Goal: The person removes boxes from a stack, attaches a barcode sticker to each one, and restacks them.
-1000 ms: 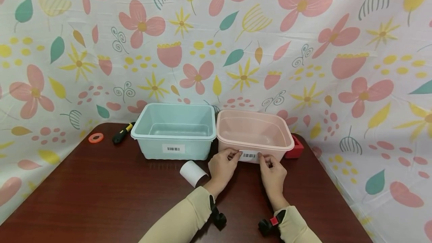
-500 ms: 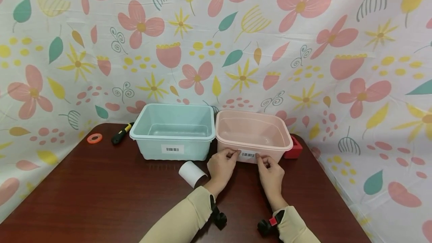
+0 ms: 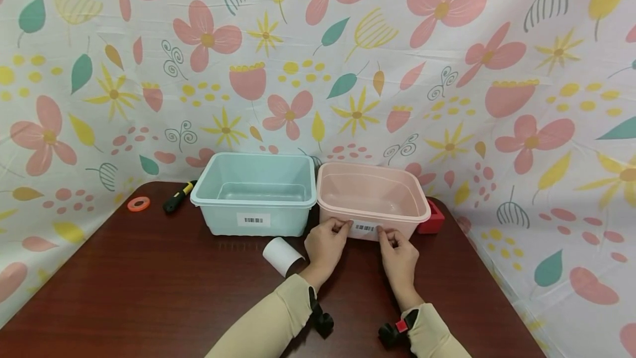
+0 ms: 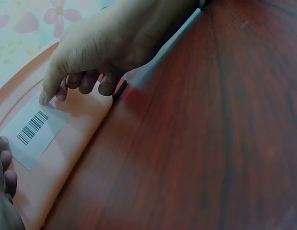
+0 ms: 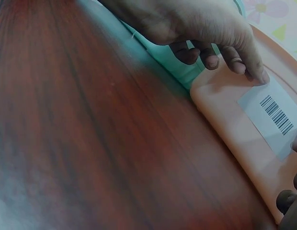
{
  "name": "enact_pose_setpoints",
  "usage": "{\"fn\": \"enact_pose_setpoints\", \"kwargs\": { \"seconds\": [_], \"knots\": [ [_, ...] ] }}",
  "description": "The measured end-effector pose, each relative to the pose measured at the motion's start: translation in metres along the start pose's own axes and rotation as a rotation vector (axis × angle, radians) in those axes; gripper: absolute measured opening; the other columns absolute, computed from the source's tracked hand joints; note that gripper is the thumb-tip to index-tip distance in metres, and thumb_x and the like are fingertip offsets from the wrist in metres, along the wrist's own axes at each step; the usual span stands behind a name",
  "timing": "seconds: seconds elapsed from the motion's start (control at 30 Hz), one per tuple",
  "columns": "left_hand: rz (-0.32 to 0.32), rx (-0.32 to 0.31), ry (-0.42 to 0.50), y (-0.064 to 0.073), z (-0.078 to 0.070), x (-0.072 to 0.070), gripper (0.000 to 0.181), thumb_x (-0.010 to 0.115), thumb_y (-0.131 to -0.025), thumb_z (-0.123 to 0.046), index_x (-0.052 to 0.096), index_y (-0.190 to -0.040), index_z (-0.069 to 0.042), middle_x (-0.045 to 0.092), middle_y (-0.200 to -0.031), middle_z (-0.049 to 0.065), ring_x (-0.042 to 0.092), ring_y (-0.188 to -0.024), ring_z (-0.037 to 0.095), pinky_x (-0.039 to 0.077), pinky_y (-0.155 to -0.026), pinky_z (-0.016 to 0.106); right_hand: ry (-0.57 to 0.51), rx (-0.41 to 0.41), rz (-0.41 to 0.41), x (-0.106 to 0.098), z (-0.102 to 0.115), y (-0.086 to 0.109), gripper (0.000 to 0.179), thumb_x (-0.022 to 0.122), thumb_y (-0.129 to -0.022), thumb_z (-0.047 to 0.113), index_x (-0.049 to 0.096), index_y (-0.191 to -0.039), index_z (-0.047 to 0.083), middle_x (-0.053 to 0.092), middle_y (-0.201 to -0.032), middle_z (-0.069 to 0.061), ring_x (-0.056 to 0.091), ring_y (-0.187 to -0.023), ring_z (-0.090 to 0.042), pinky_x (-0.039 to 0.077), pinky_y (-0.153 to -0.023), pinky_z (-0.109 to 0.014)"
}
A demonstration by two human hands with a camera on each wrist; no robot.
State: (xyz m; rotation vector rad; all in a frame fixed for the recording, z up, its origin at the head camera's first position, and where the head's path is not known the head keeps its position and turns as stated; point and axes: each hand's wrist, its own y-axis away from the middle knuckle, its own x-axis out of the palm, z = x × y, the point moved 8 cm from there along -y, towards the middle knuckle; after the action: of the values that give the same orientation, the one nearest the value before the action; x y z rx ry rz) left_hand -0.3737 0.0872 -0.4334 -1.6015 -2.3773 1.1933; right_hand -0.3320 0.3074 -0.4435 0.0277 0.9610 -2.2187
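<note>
A white barcode label lies against the front wall of the pink plastic bin. My left hand holds the label's left end between thumb and fingers, and my right hand holds its right end. In the left wrist view, the right hand has a fingertip on an upper corner of the label, its other fingers curled below. The right wrist view has the left hand touching the opposite corner of the label. Whether the label is stuck down cannot be told.
A light blue bin with its own barcode label stands to the left. A white paper roll lies before it. An orange tape roll, a black-and-yellow handled tool and a red box sit on the table.
The label and both hands have shifted slightly down and left, partly with a small shift of the whole view. The label looks closer to the bin wall.
</note>
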Motion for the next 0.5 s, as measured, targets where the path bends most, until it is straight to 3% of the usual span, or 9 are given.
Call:
{"fn": "enact_pose_setpoints", "kwargs": {
  "seconds": [0.3,0.5],
  "knots": [
    [0.116,-0.052,-0.039,0.004,0.008,0.010,0.027,0.076,-0.085,-0.047,0.065,-0.064,-0.035,0.058,-0.058,-0.024,0.053,-0.053,0.001,0.043,-0.052,0.030,0.028,0.022,0.079,0.002,-0.003,0.003,0.035,0.077,-0.088,0.020,0.060,-0.057,0.019,0.051,-0.053,0.008,0.045,-0.050,-0.009,0.033,-0.050,-0.021],
    [0.151,-0.072,-0.021,0.005,0.011,0.014,0.025,0.077,-0.084,-0.041,0.065,-0.063,-0.032,0.056,-0.056,-0.022,0.051,-0.051,0.003,0.041,-0.048,0.029,0.064,0.041,0.127,0.005,-0.004,0.003,0.031,0.076,-0.085,0.015,0.061,-0.058,0.017,0.053,-0.053,0.007,0.047,-0.052,-0.011,0.036,-0.052,-0.022]
  ]
}}
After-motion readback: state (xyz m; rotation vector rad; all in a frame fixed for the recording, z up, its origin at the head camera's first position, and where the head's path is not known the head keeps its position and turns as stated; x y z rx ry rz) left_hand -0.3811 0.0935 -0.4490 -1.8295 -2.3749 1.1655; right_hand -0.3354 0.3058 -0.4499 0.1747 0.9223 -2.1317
